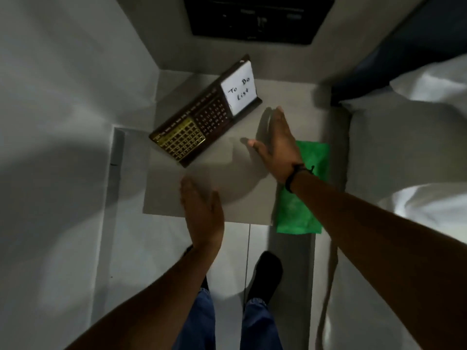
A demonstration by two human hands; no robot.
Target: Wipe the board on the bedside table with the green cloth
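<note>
A small white board [239, 91] with "To Do List" written on it stands in a dark wooden desk calendar [194, 125] at the back left of the grey bedside table [227, 183]. The green cloth [303, 210] lies flat along the table's right edge, partly under my right forearm. My right hand [276, 145] hovers flat with fingers together and thumb out, just left of the cloth and below the board. My left hand [202, 213] is held flat over the table's front edge. Neither hand holds anything.
A bed with white sheets [417, 147] lies right of the table. White walls close in the left side. A dark panel [255, 18] hangs on the wall behind. My legs and dark shoes [265, 274] stand on the tiled floor below.
</note>
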